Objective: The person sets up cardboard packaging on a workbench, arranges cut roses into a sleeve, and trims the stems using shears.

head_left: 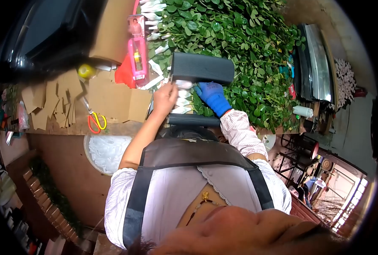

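My bare left hand (165,99) is closed, its fingertips at the base of a flower bud in a white sleeve (184,84). In line with that bud, my right hand (214,97) in a blue knitted glove is closed around the stem side; the stem itself is mostly hidden by the fingers. Just beyond both hands lies a dark ribbed block (203,68) on the leafy stems. Below the hands are more white-sleeved buds (182,102) in a row, and a second dark ribbed bar (193,120) at the table edge.
Leafy green stems (248,55) cover the right of the table. To the left are a pink tape dispenser (138,59), cardboard pieces (112,100), and scissors with red and yellow handles (97,122). A tub of white sleeves (108,151) stands below the table edge; a bottle (303,111) lies right.
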The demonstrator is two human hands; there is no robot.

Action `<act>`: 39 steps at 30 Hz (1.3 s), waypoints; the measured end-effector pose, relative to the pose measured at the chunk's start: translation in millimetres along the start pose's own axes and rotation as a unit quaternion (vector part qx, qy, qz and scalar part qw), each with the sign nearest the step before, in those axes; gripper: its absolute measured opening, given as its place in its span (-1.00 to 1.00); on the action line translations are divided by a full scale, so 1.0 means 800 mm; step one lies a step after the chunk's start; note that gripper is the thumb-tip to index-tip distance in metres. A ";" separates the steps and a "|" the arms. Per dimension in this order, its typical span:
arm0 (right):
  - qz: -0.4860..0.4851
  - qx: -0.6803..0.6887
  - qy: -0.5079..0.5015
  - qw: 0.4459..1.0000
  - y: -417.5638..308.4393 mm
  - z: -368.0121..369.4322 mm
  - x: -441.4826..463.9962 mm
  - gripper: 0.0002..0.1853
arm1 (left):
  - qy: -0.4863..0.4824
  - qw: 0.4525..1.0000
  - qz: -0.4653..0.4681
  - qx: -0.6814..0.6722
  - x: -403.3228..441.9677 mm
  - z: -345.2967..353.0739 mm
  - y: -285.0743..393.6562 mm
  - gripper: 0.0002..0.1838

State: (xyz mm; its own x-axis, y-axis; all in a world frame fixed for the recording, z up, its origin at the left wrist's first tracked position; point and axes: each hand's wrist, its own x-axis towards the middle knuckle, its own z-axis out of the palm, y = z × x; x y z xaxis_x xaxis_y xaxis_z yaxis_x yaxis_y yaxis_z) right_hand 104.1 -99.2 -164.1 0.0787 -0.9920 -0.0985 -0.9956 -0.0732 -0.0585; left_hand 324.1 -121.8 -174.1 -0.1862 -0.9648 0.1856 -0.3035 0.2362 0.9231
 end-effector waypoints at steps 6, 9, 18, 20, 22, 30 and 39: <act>0.008 0.056 -0.084 0.995 0.001 -0.016 0.001 -0.61 | 0.083 0.948 -0.166 -0.258 -0.001 -0.060 -0.034 -0.81; 0.036 0.055 -0.170 0.983 -0.008 -0.028 0.006 -0.61 | -0.040 0.989 -0.137 -0.031 0.006 -0.030 -0.066 -0.76; 0.066 0.029 -0.155 0.985 -0.011 -0.006 0.009 -0.61 | -0.013 0.967 -0.230 -0.112 0.019 -0.007 -0.067 -0.68; 0.055 0.060 -0.154 0.985 -0.006 -0.010 0.005 -0.59 | 0.032 0.950 -0.239 -0.199 0.018 -0.034 -0.092 -0.76; 0.041 0.119 -0.157 0.980 0.000 -0.022 -0.002 -0.52 | 0.005 0.964 -0.169 -0.204 0.021 -0.060 -0.037 -0.77; 0.069 0.054 -0.191 0.978 -0.019 -0.014 0.003 -0.48 | -0.251 0.953 -0.083 0.146 0.016 -0.021 0.000 -0.66; 0.035 0.105 -0.169 0.979 -0.026 -0.098 -0.033 -0.52 | -0.132 0.965 -0.220 -0.053 -0.015 -0.093 -0.045 -0.76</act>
State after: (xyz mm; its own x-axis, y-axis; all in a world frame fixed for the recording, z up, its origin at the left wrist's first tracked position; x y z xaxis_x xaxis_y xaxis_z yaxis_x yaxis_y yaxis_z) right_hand 119.0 -79.7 -82.7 0.0586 -0.9002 -0.4314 -0.9694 0.0519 -0.2398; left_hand 407.0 -127.0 -184.9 -0.2976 -0.9023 -0.3118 -0.3137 -0.2160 0.9246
